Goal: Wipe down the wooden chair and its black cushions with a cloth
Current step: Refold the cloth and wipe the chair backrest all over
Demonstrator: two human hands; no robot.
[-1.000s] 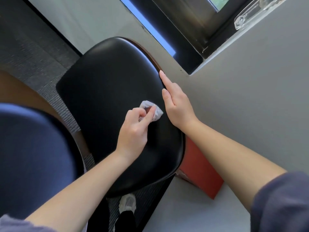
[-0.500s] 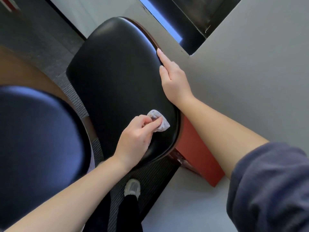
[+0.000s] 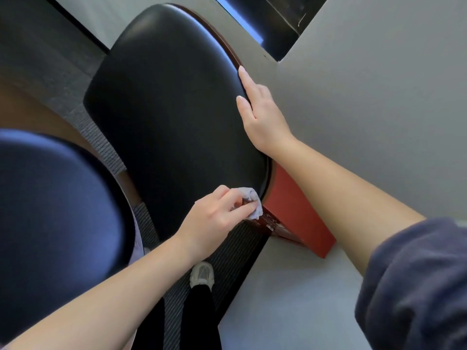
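Note:
A large black cushion [image 3: 171, 102] fills the middle of the head view, with a thin brown wooden rim [image 3: 222, 44] showing along its far right edge. My left hand [image 3: 214, 221] pinches a small crumpled white cloth [image 3: 250, 202] against the cushion's near right corner. My right hand [image 3: 260, 114] rests with straight fingers on the cushion's right edge, further up. A second black cushion [image 3: 55, 213] bulges at the lower left.
A grey wall [image 3: 379, 97] runs close along the chair's right side. A red box [image 3: 298, 213] stands on a pale ledge [image 3: 290, 299] beside the cushion's near corner. My white shoe [image 3: 202, 274] stands on striped carpet below. A dark window recess [image 3: 273, 29] lies at the top.
My left hand has slid the cloth down the cushion's right side to its near corner. My right hand has stayed on the right edge while the view tilted down.

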